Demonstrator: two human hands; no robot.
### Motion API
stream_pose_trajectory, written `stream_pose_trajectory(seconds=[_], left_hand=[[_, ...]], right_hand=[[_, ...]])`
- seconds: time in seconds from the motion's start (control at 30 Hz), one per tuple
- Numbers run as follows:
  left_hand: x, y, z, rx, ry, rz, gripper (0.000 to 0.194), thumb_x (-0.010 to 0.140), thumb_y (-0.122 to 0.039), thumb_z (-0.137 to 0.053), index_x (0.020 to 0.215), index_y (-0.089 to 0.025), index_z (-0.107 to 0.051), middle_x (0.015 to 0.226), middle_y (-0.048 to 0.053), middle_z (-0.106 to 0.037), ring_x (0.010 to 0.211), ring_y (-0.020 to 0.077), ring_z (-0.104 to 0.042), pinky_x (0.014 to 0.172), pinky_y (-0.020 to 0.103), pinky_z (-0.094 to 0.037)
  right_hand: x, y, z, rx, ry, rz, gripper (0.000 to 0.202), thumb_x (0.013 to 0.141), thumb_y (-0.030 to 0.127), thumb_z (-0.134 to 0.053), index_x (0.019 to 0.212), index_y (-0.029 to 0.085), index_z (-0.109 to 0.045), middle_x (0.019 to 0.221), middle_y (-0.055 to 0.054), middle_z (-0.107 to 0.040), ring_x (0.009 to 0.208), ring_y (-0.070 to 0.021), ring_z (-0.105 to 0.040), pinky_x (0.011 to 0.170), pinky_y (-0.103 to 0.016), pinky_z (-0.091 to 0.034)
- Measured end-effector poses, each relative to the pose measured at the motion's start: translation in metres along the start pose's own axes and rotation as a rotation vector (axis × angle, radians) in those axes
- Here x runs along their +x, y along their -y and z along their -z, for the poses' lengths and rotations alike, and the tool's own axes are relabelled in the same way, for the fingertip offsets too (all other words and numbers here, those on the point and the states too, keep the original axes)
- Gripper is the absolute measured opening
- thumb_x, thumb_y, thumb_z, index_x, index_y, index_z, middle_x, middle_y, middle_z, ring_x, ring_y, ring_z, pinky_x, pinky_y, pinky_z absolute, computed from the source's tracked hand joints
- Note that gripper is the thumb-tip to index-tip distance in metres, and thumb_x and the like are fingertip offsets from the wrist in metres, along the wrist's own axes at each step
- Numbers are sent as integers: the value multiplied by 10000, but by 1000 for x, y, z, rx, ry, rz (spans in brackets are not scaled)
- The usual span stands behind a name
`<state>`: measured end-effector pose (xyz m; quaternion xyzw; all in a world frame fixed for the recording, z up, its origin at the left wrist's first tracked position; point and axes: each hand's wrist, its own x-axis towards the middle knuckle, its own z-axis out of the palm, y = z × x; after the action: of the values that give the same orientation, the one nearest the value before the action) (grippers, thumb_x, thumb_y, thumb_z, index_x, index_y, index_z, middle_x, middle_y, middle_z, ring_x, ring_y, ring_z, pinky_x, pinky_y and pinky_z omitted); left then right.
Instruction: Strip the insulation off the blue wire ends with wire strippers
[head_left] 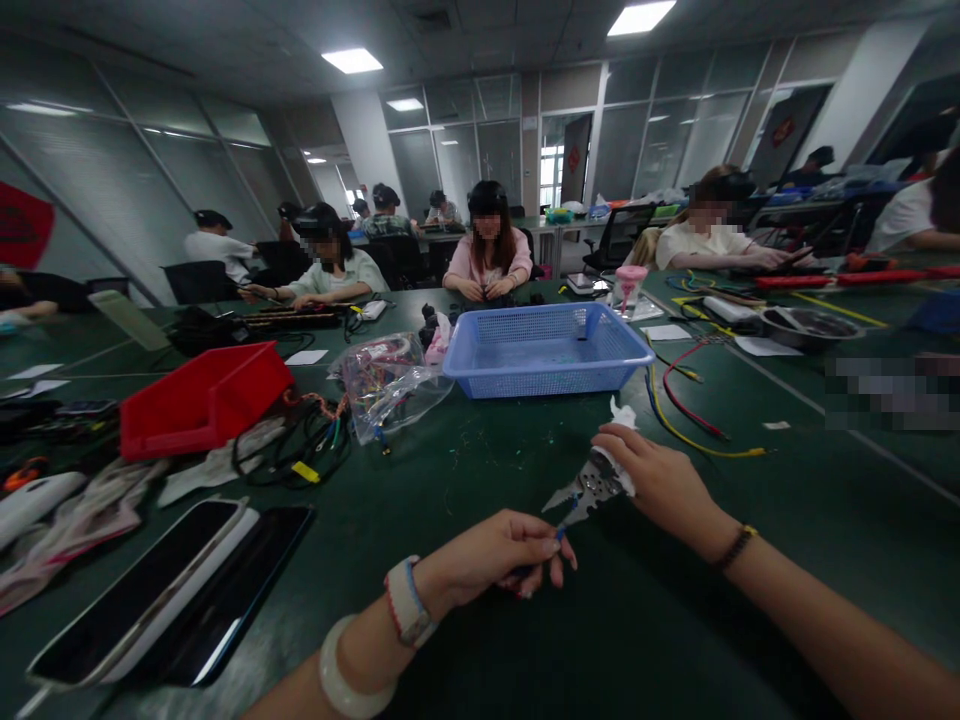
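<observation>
Two hands work close together on the near side of the counter (420,480), as I watch through the head camera. On my feed the left hand (517,545) has thumb and forefinger pinched shut on a thin blue wire (560,535), its other fingers loosely curled. The right hand (652,475) wraps its fingers around the handles of a wire stripper (596,480), near of the blue plastic basket (540,385).

I judge the wire to be lined up with the tool, whose jaws stand parted, so the squeeze looks not yet done; whether any insulation is off, I cannot tell. The stripper's long axis runs from far right to near left, nose toward the left hand; the wire seems to point far and right, between the jaws.
</observation>
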<state>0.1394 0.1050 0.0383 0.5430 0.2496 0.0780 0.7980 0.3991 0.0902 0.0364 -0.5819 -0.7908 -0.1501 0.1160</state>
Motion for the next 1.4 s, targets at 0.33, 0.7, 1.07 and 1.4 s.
stream_pose_trajectory(seconds=[0.33,0.7,1.07,1.4], left_hand=[[3,4,-2,-82,-152,-45,274,819,-361,-658,913,-104,-664,863,65,-669,690,118,-649,574,206,-442],[2,2,-3,-31,-155,-18,291,818,-372,-650,926,-102,-658,856,66,-667,648,103,-613,551,208,-411],[3,4,-1,141,-84,-35,319,868,-405,-576,974,-120,-672,823,34,-653,506,38,-464,449,180,-240],[4,4,-4,167,-90,-81,309,895,-398,-545,977,-123,-657,779,14,-625,495,38,-434,472,179,-282]], right_hand=[[0,20,-4,-117,-39,-46,420,812,44,-435,1220,127,-488,1311,-137,-552,934,-212,-624,705,-300,-493],[2,19,7,-206,-37,-34,203,857,82,-436,982,176,-566,911,-78,-644,723,-180,-570,616,-297,-362],[2,10,8,104,125,-143,199,828,114,-485,935,245,-589,891,-9,-633,725,-147,-605,581,-249,-350],[4,10,14,297,273,-211,246,823,104,-445,841,256,-636,849,-11,-661,705,-131,-639,578,-223,-377]])
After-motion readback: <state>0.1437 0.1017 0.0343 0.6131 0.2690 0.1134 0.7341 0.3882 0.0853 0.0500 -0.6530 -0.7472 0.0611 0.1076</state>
